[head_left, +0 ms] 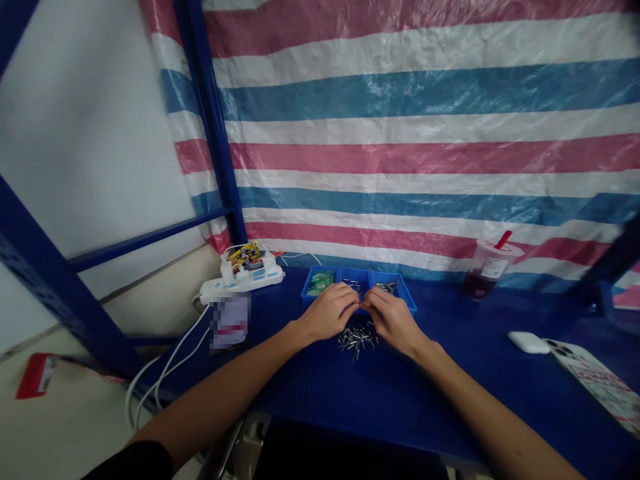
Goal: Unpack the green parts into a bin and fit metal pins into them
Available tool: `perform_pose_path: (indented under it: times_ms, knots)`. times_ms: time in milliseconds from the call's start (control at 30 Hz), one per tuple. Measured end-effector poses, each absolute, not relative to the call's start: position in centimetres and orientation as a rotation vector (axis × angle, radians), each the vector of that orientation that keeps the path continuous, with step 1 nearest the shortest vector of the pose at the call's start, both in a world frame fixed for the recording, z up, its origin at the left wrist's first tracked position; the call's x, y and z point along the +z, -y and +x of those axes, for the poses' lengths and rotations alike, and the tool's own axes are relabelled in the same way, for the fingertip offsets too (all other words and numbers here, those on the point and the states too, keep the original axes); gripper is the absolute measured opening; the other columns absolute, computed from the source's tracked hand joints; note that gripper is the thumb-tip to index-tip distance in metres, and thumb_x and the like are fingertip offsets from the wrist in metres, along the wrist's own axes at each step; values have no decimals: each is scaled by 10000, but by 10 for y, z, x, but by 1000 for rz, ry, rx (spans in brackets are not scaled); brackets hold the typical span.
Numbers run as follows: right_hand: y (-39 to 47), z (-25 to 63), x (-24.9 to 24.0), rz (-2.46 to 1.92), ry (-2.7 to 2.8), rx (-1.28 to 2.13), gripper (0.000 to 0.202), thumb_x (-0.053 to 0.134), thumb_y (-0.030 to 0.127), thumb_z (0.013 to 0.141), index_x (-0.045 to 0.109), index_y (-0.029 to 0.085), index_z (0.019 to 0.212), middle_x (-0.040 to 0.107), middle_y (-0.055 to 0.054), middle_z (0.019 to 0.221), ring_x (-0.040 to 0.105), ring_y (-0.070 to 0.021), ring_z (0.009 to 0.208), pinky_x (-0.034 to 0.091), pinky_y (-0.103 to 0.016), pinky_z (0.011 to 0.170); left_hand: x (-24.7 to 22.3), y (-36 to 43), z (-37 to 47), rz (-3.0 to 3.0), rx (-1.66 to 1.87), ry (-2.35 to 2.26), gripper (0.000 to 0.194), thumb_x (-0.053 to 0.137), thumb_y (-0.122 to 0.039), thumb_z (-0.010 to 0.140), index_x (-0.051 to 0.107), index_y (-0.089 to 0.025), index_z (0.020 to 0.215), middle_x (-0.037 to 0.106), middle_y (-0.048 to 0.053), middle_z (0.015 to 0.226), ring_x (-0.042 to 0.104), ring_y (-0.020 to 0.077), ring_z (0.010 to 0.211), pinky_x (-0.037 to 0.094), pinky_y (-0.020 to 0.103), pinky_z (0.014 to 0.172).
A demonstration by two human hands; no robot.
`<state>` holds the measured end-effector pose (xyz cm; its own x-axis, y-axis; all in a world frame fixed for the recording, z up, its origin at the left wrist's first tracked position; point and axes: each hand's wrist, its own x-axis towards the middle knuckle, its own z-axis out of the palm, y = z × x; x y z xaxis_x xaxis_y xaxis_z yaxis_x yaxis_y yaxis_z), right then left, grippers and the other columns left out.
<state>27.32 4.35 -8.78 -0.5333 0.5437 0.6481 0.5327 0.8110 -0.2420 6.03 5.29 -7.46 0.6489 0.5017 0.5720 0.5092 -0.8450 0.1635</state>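
Note:
My left hand [332,311] and my right hand [390,313] meet with pinched fingertips in front of a blue tray [409,301]. Whatever the fingers hold between them is too small to make out. Just below the hands, a loose pile of thin metal pieces [357,339], resembling rivets or screws, lies on the blue table. Three compartments divide the tray. Green, glossy pieces [320,281] fill the left one, a few thin metal pieces [352,284] show in the middle, and darker metal pieces [386,287] lie in the right. The hands partly cover the tray's front.
A white power strip [240,287] with cables sits left, near a pixelated packet [230,323]. Rightward stand a lidded cup [489,270] with a red straw, a white earbud case [529,343] and a phone [595,380]. A striped sheet [400,157] hangs behind the blue table [325,393].

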Motion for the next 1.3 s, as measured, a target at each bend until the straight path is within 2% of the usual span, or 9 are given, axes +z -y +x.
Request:
perform_pose_path:
  times_ms: [200, 400, 500, 667, 1033, 1300]
  knots:
    - [-44, 275, -85, -810, 2261, 50, 156, 446, 167, 1020, 580, 212, 954, 639, -59, 906, 624, -204, 827, 488, -313, 757, -72, -51, 61, -2840, -960, 829, 259, 425, -236, 1051, 662, -169, 972, 691, 75, 1006, 599, 209, 1011, 455, 387, 962]
    - [-46, 276, -82, -861, 2254, -30, 247, 409, 256, 1066, 594, 205, 911, 641, -53, 832, 628, -205, 769, 458, -308, 719, -69, -49, 62, -2796, -1001, 837, 234, 454, -263, 1048, 653, -178, 958, 689, 61, 992, 599, 209, 1011, 448, 396, 962]
    - [-45, 277, -79, -851, 2249, -29, 237, 404, 273, 1071, 604, 210, 961, 654, -59, 873, 638, -208, 808, 467, -311, 740, -69, -49, 62, -2769, -1027, 857, 215, 463, -262, 1042, 645, -180, 960, 693, 58, 992, 600, 212, 1019, 443, 403, 972]
    - [-45, 278, -77, -816, 2235, 15, 185, 419, 231, 1056, 600, 215, 1020, 659, -68, 964, 642, -205, 862, 494, -317, 768, -69, -50, 61, -2741, -1037, 899, 193, 471, -245, 1032, 637, -182, 954, 696, 50, 995, 602, 210, 1013, 441, 406, 966]
    - [-53, 285, -78, -804, 2193, -106, 195, 438, 83, 981, 586, 209, 995, 656, -61, 944, 629, -206, 840, 486, -321, 749, -67, -50, 62, -2728, -1092, 903, 182, 483, -245, 1022, 634, -182, 942, 694, 46, 978, 604, 206, 986, 440, 399, 949]
    - [-54, 291, -77, -834, 2036, -191, 154, 446, 148, 1025, 583, 218, 1017, 636, -57, 945, 623, -199, 829, 487, -317, 744, -68, -51, 61, -2708, -1147, 909, 201, 469, -248, 1027, 638, -169, 954, 699, 52, 974, 615, 199, 983, 451, 393, 951]
